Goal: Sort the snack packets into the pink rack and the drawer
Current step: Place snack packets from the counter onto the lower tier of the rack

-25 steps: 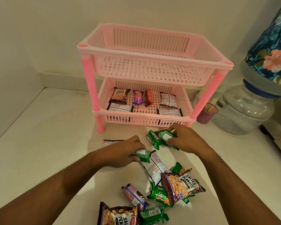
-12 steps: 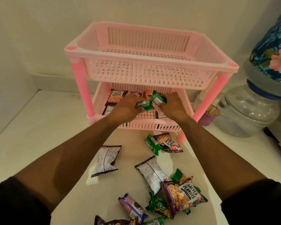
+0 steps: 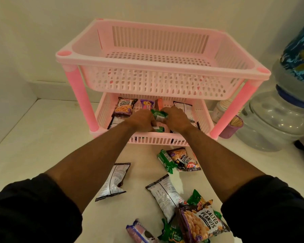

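Observation:
A two-tier pink rack (image 3: 158, 64) stands against the wall; its top basket holds nothing. Both my hands reach into the lower tier (image 3: 207, 116). My left hand (image 3: 140, 121) is closed on a green packet (image 3: 157, 129) low in the basket. My right hand (image 3: 176, 119) grips another green packet (image 3: 159, 115) just above it. In that tier lie a salted peanuts packet (image 3: 124, 106), a purple packet (image 3: 147, 104), an orange-red one (image 3: 159, 104) and white-backed packets (image 3: 182, 106). More packets lie on the counter: white-backed ones (image 3: 115, 181), (image 3: 165, 195), a green and peanuts pair (image 3: 178, 159), and a heap (image 3: 200, 223).
A large clear water jug (image 3: 274, 120) with a floral cover (image 3: 298, 60) stands right of the rack. A small purple cup of sticks (image 3: 231, 128) sits by the rack's right leg. The white wall rises close at the left (image 3: 7, 85).
Both hands lifted green packets off the counter and carried them forward into the rack's lower tier. The camera moved closer to the rack.

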`<state>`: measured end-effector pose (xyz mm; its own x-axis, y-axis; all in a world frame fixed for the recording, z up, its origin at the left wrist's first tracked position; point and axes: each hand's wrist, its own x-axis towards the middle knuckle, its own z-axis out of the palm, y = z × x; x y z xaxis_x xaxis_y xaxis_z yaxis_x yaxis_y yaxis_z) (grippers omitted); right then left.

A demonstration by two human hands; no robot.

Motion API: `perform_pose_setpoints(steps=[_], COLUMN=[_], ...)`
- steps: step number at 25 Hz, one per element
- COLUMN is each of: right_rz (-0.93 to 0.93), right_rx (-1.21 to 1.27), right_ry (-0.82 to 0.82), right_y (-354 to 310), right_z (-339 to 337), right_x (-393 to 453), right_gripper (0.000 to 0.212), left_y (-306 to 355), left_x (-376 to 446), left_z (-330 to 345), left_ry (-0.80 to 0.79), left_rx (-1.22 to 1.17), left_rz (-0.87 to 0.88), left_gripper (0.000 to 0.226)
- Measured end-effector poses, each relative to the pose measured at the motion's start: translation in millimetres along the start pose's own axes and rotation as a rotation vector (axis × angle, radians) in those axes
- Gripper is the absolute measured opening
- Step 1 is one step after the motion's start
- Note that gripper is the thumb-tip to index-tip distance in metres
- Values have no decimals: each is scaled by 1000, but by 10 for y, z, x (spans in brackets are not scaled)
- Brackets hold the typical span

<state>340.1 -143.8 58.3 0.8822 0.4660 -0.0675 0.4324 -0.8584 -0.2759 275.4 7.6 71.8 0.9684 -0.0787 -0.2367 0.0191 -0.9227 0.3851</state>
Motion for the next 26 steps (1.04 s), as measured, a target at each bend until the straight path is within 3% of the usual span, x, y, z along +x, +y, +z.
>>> perform_pose_setpoints(steps=[18,26], right_rz=[-108,-48], right_rx=[100,152], right_ry=[-148,-93], right_y=[-42,25], right_z=[144,104], right_x=[93,48], right_gripper=[41,44], left_y=[-69,-71], left_x=[218,120], left_z=[105,52], left_ry=[-120,-67], left_rx=[-81,-124], left_rz=[-87,-103], left_gripper=[25,19])
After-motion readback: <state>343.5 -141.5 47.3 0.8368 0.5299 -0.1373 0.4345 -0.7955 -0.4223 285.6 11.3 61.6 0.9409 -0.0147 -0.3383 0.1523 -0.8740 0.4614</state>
